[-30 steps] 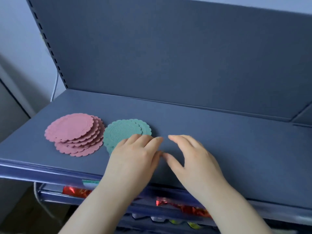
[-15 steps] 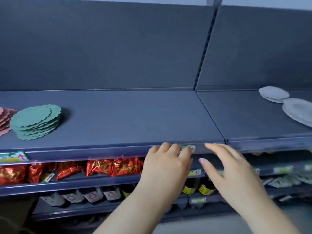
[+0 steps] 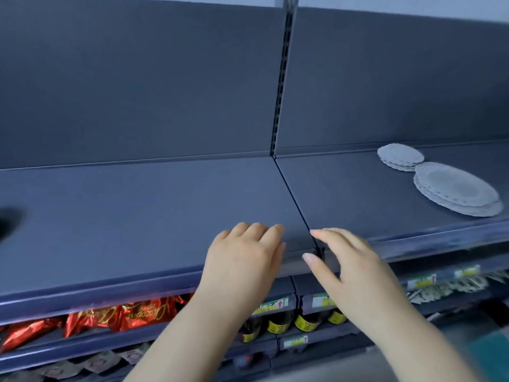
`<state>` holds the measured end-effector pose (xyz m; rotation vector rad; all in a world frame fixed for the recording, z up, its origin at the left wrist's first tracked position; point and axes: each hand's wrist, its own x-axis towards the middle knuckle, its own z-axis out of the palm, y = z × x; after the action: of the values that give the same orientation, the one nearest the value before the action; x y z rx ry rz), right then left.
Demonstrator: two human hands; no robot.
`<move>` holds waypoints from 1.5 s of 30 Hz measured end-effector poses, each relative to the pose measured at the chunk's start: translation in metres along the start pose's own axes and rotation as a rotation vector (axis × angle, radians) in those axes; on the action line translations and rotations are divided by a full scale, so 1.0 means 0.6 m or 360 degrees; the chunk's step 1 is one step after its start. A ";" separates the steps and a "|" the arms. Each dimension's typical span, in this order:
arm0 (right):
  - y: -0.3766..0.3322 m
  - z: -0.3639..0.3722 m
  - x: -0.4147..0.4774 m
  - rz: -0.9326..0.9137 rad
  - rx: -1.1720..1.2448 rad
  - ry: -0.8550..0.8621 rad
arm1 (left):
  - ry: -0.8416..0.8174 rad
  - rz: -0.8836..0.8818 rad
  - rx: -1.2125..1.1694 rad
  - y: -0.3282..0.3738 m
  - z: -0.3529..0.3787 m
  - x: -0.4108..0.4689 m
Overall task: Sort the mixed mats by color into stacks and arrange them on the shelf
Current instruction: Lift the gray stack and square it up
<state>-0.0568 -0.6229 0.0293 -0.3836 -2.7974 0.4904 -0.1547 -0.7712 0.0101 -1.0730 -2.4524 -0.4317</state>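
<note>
White mats (image 3: 455, 187) lie flat (two stacks) beyond the right hand (image 3: 355, 268).

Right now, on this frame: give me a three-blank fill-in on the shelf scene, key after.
The left hand and right hand hold ___.
The pale mats lie in ___ stacks on the upper shelf.
The shiny packets on the shelf below are ___.
Missing words: nothing; two; red.
</note>
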 end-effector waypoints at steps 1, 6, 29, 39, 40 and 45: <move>0.006 -0.005 0.017 -0.0002 -0.0028 0.0001 | 0.0017 0.0002 0.0002 -0.004 0.008 0.018; 0.044 -0.024 0.078 0.0035 -0.0055 0.0072 | 0.0038 0.0098 -0.0008 -0.001 0.047 0.106; 0.440 -0.131 0.285 -0.0093 0.0186 -0.0003 | -0.0128 -0.0037 0.0192 0.251 0.236 0.355; 0.649 -0.165 0.452 -0.0079 -0.0020 -0.0319 | -0.0487 -0.0042 0.0427 0.399 0.356 0.550; 0.659 -0.161 0.463 -0.0103 -0.0054 -0.0352 | -0.0519 -0.0099 0.0459 0.404 0.365 0.558; 0.686 -0.147 0.506 -0.0063 -0.0007 -0.0399 | -0.0637 -0.0274 0.0417 0.411 0.393 0.578</move>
<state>-0.2243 -0.1316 0.0263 -0.2846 -3.0407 0.5587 -0.2418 -0.2929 0.0069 -0.9097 -2.8625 0.0673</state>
